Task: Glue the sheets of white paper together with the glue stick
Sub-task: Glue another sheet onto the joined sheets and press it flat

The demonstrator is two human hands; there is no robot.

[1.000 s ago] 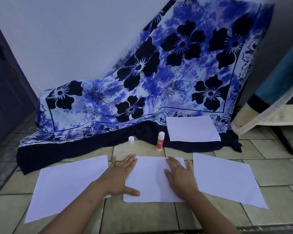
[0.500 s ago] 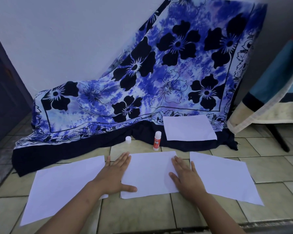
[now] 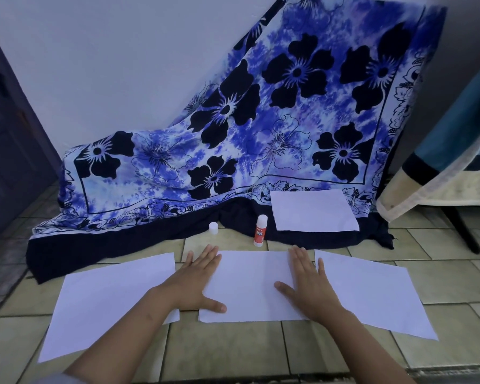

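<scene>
Three white sheets lie in a row on the tiled floor: a left sheet (image 3: 106, 303), a middle sheet (image 3: 250, 284) and a right sheet (image 3: 372, 292). My left hand (image 3: 197, 284) lies flat over the middle sheet's left edge, fingers spread. On that sheet's right edge my right hand (image 3: 308, 286) presses flat, partly over the right sheet. A fourth sheet (image 3: 313, 214) rests on the dark cloth hem behind. The red and white glue stick (image 3: 260, 230) stands upright, uncapped, just beyond the middle sheet. Its white cap (image 3: 213, 227) sits to the left.
A blue flowered cloth (image 3: 261, 128) drapes from the wall down to the floor behind the sheets. A covered table with a dark leg (image 3: 460, 228) stands at the right. A dark door (image 3: 9, 151) is at the left.
Both hands have slid outward along the middle sheet, from nearer its centre to its left and right edges. The sheets, glue stick and cap have kept their places.
</scene>
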